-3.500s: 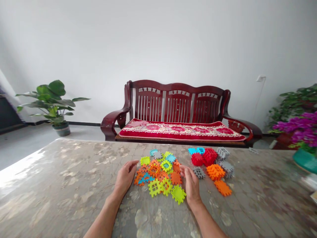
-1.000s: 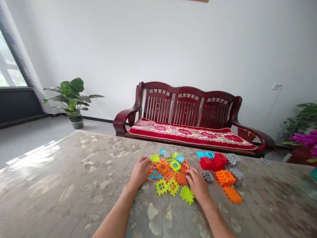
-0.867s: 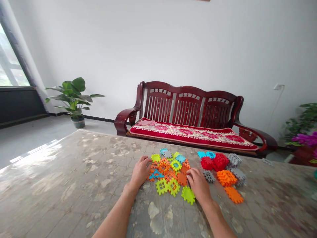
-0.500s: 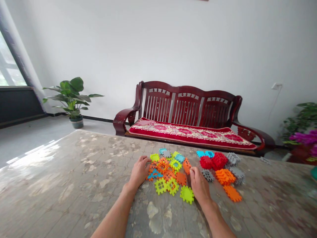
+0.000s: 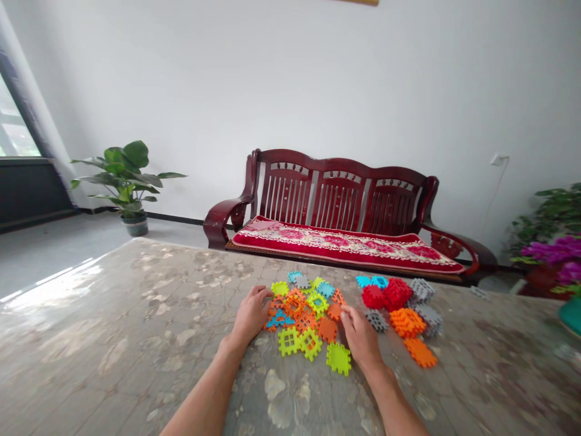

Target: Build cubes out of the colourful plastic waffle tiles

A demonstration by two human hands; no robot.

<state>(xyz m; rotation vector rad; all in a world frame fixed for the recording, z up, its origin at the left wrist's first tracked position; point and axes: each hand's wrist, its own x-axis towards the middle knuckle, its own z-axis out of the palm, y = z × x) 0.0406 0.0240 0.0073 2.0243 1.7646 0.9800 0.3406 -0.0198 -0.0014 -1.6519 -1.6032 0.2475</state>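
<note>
Surface [image 5: 113, 339]: wide, glossy, with a mottled grey-brown stone pattern; window glare is noted on its left part. Room: plain white wall; a dark red wooden bench [image 5: 340, 200] with a red flowered cushion [image 5: 345, 241] stands just behind the surface. A potted green plant [image 5: 124, 181] is seen on the floor at far left, beside a window [image 5: 13, 130]. Purple flowers [image 5: 551, 251] are seen at the right edge.

The pile of flat tiles [image 5: 302, 312] (orange, lime, blue, grey) lies on the surface, between the two hands. The tiles are square with notched edges. Most lie flat, overlapping, with corners turned in mixed directions. The pile's longer extent runs away from the person, toward the bench. One lime tile [image 5: 338, 358] lies flat at the near end.

Left hand [image 5: 251, 315]: palm down at the pile's left edge, fingers curled onto the tiles. Whether a tile is grasped cannot be told.

Right hand [image 5: 361, 336]: at the pile's right edge, bent fingertips touching an orange tile [image 5: 334, 312]. Whether it is pinched cannot be told.

A second group of assembled blocks [image 5: 399, 303] (red, orange, grey, blue) is recorded just to the right of the right hand, apart from the pile.
</note>
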